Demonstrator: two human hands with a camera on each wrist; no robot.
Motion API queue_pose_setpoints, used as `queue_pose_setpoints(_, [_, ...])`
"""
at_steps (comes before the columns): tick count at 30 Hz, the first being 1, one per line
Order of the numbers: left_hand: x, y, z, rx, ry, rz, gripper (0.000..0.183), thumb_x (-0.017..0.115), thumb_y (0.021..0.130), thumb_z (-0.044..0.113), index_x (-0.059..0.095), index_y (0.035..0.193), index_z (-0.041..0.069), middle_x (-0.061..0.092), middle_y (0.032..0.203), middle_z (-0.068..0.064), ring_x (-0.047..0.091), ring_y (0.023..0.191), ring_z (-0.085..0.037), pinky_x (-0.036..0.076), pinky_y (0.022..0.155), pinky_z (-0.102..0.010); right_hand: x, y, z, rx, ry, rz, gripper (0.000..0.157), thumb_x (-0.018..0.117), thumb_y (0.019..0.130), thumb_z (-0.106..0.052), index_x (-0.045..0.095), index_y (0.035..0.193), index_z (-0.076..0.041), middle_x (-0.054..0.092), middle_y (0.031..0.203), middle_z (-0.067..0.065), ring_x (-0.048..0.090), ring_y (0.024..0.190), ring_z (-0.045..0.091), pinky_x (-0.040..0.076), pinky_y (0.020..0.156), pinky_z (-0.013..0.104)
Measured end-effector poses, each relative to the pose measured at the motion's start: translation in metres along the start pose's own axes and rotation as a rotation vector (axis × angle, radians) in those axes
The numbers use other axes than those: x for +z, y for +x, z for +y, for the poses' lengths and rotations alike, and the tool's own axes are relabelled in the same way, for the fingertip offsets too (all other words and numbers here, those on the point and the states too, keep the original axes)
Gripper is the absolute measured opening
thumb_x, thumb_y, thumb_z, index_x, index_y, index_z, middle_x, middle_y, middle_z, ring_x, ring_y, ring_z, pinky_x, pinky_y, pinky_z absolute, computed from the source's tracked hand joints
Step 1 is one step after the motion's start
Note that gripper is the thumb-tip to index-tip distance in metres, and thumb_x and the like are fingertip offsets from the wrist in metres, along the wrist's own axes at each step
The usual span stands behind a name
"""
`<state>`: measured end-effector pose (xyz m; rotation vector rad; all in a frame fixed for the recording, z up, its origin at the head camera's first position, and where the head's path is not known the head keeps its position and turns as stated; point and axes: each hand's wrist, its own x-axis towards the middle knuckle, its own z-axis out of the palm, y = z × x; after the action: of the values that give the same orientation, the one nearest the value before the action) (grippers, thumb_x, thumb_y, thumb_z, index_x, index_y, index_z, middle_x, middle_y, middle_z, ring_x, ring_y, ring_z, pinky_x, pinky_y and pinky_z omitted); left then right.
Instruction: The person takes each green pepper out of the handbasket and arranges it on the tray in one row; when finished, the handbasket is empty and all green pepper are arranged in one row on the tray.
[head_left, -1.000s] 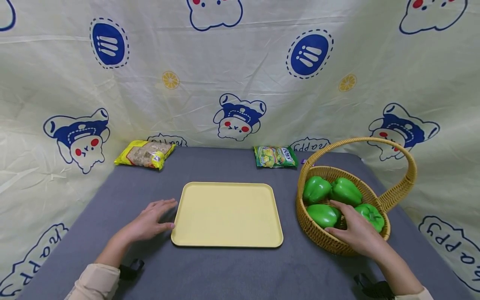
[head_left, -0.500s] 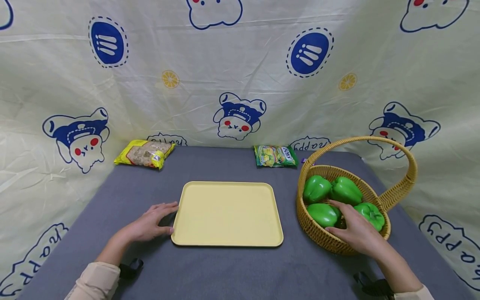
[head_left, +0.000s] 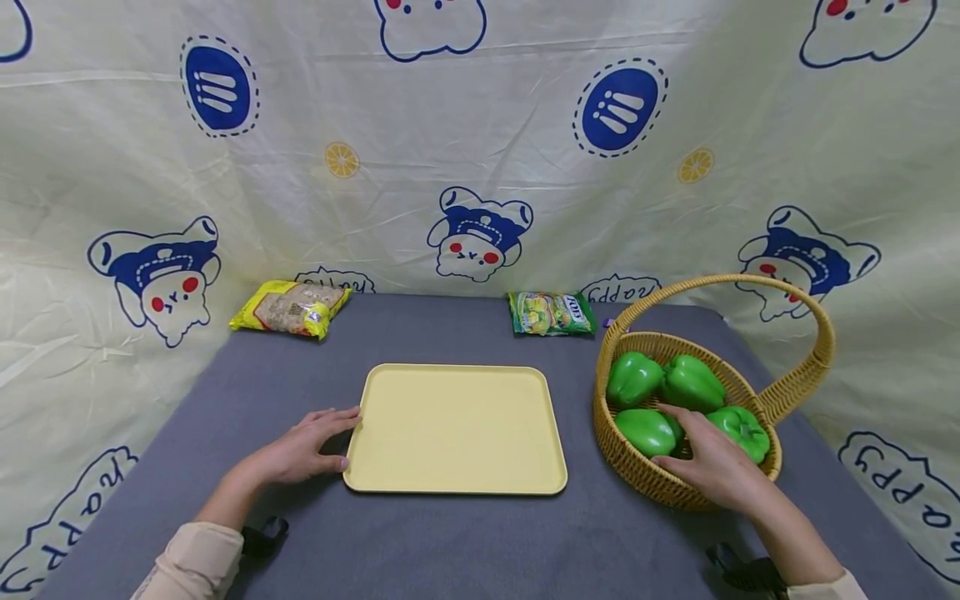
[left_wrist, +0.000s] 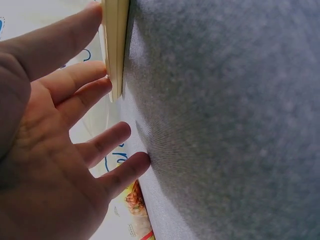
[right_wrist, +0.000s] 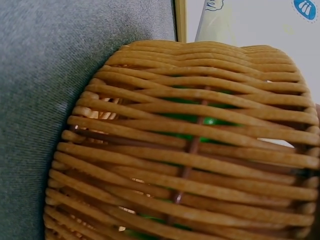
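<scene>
A pale yellow rectangular tray [head_left: 455, 429] lies flat on the table. My left hand [head_left: 300, 450] is at its left edge; in the left wrist view the fingers [left_wrist: 75, 82] are spread and fairly straight, some fingertips meeting the tray's rim [left_wrist: 118, 47]. To the right stands a wicker basket [head_left: 637, 479] with several green bell peppers in it. Over its front rim reaches my right hand [head_left: 708, 458], fingers and thumb apart beside the front-left bell pepper [head_left: 645, 431]; whether they touch it is unclear. The right wrist view shows mostly the basket's woven side [right_wrist: 190, 150], hiding the fingers.
The basket's tall handle [head_left: 813, 358] arches up on the right. At the back left lies a yellow food packet [head_left: 292, 308], and a green snack packet [head_left: 551, 313] sits behind the tray. A printed cloth [head_left: 480, 117] hangs around the grey table [head_left: 480, 550].
My left hand has moved slightly right, from just beside the tray to its left edge. The right hand and the peppers have hardly moved.
</scene>
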<state>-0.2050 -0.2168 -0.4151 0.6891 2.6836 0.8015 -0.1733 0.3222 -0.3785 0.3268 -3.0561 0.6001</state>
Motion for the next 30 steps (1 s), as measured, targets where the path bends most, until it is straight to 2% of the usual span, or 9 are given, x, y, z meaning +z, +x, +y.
queue_pose_setpoints(9, [-0.001,0.001,0.001,-0.01,-0.003,-0.024,0.068,0.067,0.087,0.027,0.039,0.143,0.001,0.031,0.152,-0.019,0.024,0.136,-0.048,0.021,0.102,-0.068,0.0,-0.003,-0.001,0.033,-0.008,0.042,0.079,0.073,0.079,-0.042,0.041,0.138,0.0,0.048,0.134,0.027,0.045,0.12,0.047,0.04,0.09,0.06])
queue_pose_setpoints(15, [-0.001,0.001,0.0,-0.009,-0.007,-0.027,0.068,0.066,0.087,0.027,0.038,0.143,0.001,0.031,0.152,-0.019,0.025,0.135,-0.048,0.02,0.1,-0.07,-0.001,-0.007,-0.001,0.031,0.024,0.084,0.081,0.072,0.079,-0.047,0.04,0.139,-0.002,0.047,0.133,0.027,0.045,0.12,0.045,0.039,0.09,0.06])
queue_pose_setpoints(22, [-0.001,0.0,0.0,-0.012,-0.012,-0.033,0.068,0.066,0.088,0.028,0.038,0.143,0.001,0.03,0.152,-0.02,0.025,0.136,-0.048,0.018,0.099,-0.073,-0.006,-0.011,-0.008,0.001,0.066,0.136,0.078,0.072,0.081,-0.042,0.039,0.14,-0.004,0.044,0.132,0.025,0.044,0.118,0.044,0.039,0.086,0.06])
queue_pose_setpoints(30, [-0.001,0.0,0.0,-0.036,-0.039,-0.039,0.069,0.066,0.087,0.029,0.037,0.144,0.003,0.029,0.153,-0.018,0.023,0.137,-0.048,0.014,0.099,-0.075,-0.014,-0.013,-0.018,-0.064,0.041,0.256,0.075,0.075,0.08,-0.033,0.041,0.14,-0.006,0.046,0.127,0.024,0.046,0.11,0.042,0.041,0.077,0.058])
